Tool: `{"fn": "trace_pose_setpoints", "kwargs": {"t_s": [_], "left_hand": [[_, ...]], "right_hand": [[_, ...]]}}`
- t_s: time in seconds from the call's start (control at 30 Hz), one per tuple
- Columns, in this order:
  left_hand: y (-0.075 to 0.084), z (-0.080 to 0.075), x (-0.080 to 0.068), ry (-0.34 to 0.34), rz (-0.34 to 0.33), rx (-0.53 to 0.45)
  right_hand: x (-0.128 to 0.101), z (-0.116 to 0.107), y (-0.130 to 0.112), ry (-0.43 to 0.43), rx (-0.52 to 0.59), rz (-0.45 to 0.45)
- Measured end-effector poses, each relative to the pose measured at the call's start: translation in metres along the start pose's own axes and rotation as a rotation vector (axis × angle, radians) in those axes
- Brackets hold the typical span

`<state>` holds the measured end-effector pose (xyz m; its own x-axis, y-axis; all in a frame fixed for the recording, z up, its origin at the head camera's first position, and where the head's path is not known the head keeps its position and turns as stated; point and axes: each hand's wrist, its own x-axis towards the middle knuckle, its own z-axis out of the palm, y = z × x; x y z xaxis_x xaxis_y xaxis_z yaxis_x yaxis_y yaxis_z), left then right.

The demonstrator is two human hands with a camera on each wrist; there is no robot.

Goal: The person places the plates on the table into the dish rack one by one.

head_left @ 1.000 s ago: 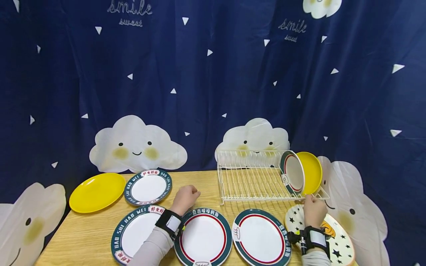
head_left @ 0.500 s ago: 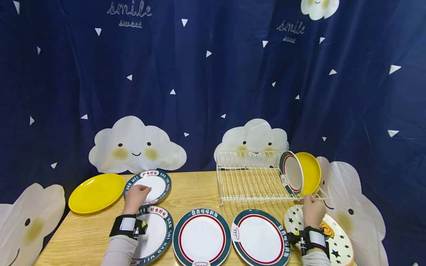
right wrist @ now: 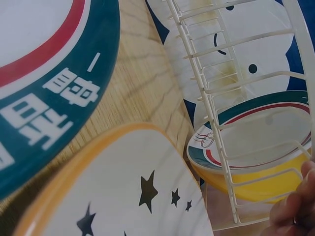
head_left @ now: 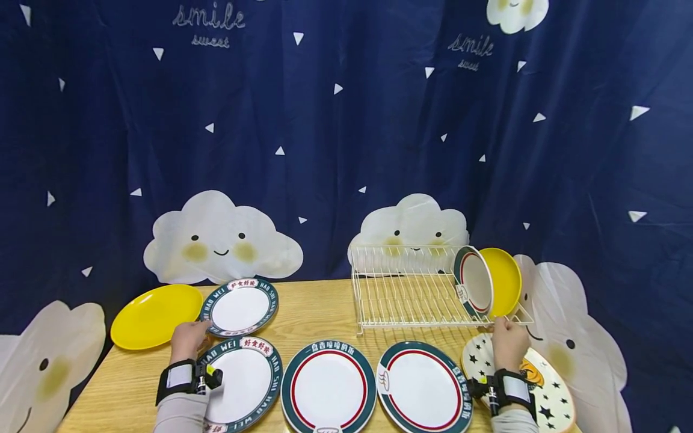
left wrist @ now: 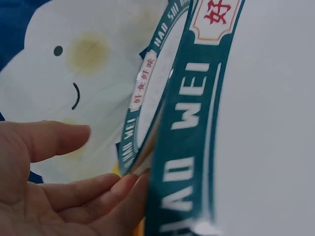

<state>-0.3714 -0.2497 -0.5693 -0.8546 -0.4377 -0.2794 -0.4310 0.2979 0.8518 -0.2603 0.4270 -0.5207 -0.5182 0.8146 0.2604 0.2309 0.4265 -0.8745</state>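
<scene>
My left hand [head_left: 187, 341] is at the near-left rim of a small green-rimmed plate [head_left: 240, 308]. In the left wrist view its fingers [left wrist: 93, 196] reach under that plate's edge, and the thumb stays apart above them. A larger green-rimmed plate [head_left: 240, 382] lies just right of the wrist. My right hand [head_left: 510, 344] holds the front right corner of a white wire dish rack [head_left: 411, 325], its fingers curled at the wire. Standing in the rack's right end are a plate with a green rim and red ring [head_left: 477, 282] and a yellow plate [head_left: 505, 279].
A yellow plate [head_left: 157, 317] lies at the far left. Two red-ringed plates [head_left: 328, 391] [head_left: 425, 386] lie along the front of the wooden table [head_left: 319, 300]. A star-patterned plate [head_left: 552, 394] is under the right wrist. A blue curtain [head_left: 325, 150] hangs behind.
My left hand has moved left from the middle of the table, passing over the small plate to its near-left rim. The right hand has stayed at the rack's corner.
</scene>
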Motion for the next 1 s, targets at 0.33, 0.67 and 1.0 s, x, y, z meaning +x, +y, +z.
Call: {"fn": "trace_pose_setpoints", "kwargs": {"t_s": [0.33, 0.67, 1.0], "left_hand": [[0.028, -0.013, -0.042, -0.145, -0.087, -0.109], [0.036, -0.012, -0.036, -0.146, -0.168, -0.163], [0.047, -0.015, -0.043, -0.181, -0.102, -0.290]], "right_hand": [[-0.001, 0.003, 0.003, -0.049, 0.004, 0.022], [-0.009, -0.001, -0.010, -0.021, -0.016, 0.021], [0.033, 0.030, 0.054, 0.022, -0.060, -0.020]]}}
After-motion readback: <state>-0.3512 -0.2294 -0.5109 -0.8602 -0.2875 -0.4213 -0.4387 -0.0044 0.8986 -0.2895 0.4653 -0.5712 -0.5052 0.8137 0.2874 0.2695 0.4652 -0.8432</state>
